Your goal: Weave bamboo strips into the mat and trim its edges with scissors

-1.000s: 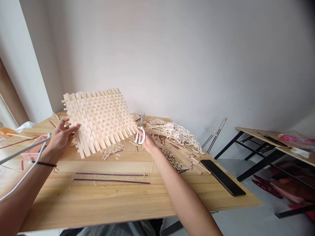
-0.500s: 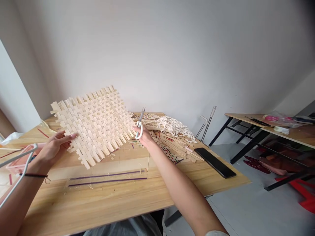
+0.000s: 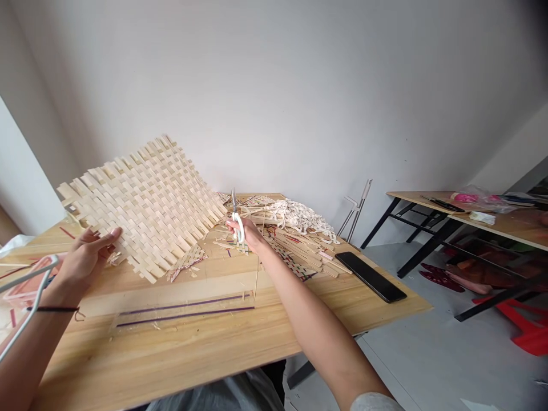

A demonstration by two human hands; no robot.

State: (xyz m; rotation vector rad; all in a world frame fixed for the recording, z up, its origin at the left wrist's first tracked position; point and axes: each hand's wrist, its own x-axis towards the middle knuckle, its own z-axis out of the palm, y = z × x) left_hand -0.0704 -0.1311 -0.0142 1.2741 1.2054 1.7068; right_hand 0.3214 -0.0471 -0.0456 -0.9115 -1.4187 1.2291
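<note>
A pale mat woven from flat wooden strips (image 3: 145, 205) is held up and tilted above the table. My left hand (image 3: 88, 257) pinches its lower left edge, thumb on the front face and fingers behind. In my right hand (image 3: 248, 233) are scissors with white handles (image 3: 238, 224), their blades pointing up and looking closed. My right hand is beside the mat's right corner, with a small gap between them. Two dark purple strips (image 3: 184, 315) lie on the table (image 3: 205, 354) below the mat.
Loose wooden strips (image 3: 314, 254) and a heap of white cord (image 3: 306, 217) cover the table's right rear. A black phone (image 3: 370, 277) lies near the right edge. A pink basket (image 3: 32, 279) stands at left, with a white tubular frame (image 3: 40, 297) before it. Another table (image 3: 428, 200) stands at right.
The mat has shifted left and away from my right hand, which was at its right corner. The scissors have turned more upright. My left hand still grips the mat.
</note>
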